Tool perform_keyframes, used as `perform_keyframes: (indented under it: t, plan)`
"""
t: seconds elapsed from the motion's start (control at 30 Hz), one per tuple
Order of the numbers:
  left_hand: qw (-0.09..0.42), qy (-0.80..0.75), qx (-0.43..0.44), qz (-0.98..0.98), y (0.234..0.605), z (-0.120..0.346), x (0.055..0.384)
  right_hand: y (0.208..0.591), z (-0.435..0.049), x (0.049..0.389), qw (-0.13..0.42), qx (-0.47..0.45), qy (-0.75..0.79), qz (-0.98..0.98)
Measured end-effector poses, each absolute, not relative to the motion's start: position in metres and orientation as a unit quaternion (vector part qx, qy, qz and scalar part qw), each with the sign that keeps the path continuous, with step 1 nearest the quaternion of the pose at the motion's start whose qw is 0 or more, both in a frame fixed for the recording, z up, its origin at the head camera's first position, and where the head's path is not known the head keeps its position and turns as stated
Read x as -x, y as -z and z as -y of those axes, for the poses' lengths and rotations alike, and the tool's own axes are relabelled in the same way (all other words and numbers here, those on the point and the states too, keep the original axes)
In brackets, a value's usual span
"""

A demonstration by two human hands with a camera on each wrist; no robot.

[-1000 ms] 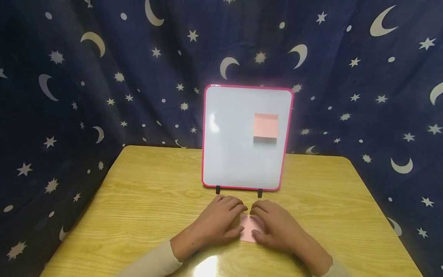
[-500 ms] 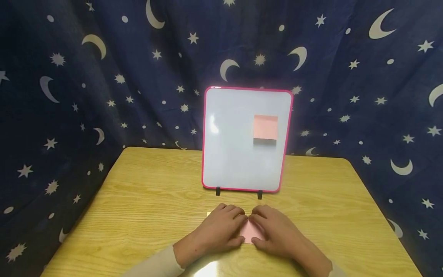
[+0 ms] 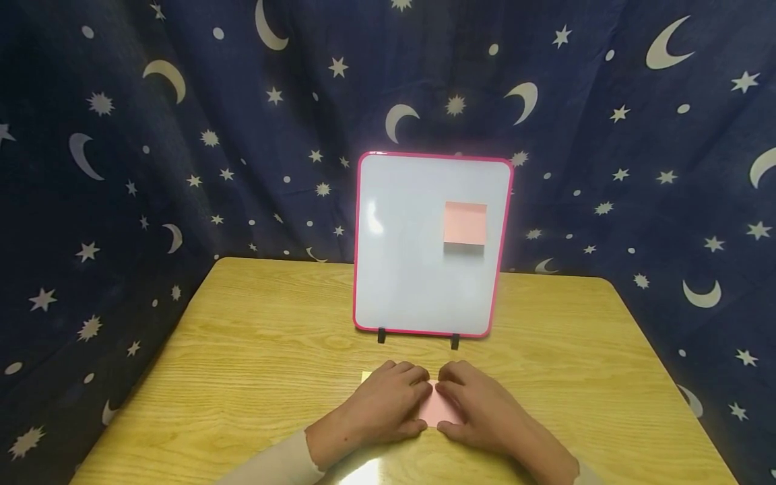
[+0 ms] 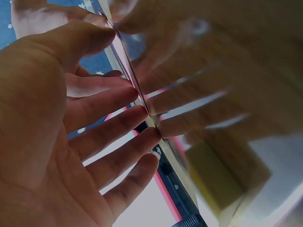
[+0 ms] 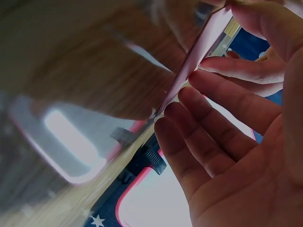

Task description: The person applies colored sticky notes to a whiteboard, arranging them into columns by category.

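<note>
A pink sticky note (image 3: 436,408) lies on the wooden table between my two hands in the head view. My left hand (image 3: 389,403) is at its left side, the thumb by the near corner and the index fingertip by the far one. At the right side my right hand (image 3: 481,404) mirrors this, its thumb and index fingertip over the note. Both wrist views show the fingers extended with their tips down at the pink sheet (image 5: 201,49) and the glossy tabletop. A yellow corner (image 3: 365,376) peeks out behind my left hand; the rest is hidden.
Beyond the hands a pink-framed whiteboard (image 3: 406,283) stands upright on black feet (image 3: 455,341). Another pink sticky note (image 3: 465,223) is stuck on its upper right. A dark blue curtain (image 3: 291,121) with moons and stars hangs behind the table (image 3: 254,337).
Both hands have shifted slightly toward me, and their index fingertips have come closer together at the note's far edge. A yellow corner has come into view behind my left hand.
</note>
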State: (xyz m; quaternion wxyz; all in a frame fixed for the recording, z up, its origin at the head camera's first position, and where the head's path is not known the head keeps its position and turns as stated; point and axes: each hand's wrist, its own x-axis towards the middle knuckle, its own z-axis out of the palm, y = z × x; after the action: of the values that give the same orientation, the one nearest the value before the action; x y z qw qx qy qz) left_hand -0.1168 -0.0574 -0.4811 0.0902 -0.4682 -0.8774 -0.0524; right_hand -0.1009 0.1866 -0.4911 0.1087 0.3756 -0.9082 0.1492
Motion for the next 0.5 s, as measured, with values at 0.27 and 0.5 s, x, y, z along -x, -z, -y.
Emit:
perform_keyframes:
  t: [0.27,0.5]
  plan:
    - [0.089,0.038,0.473,0.876,0.4810,0.0566,0.1167,0.4924,-0.1848,0.1003,0.116,-0.382,-0.151,0.904]
    - [0.100,0.040,0.485,0.868,0.4808,0.0577,0.1172,0.4933,-0.1842,0.1001,0.122,-0.392,-0.146,0.900]
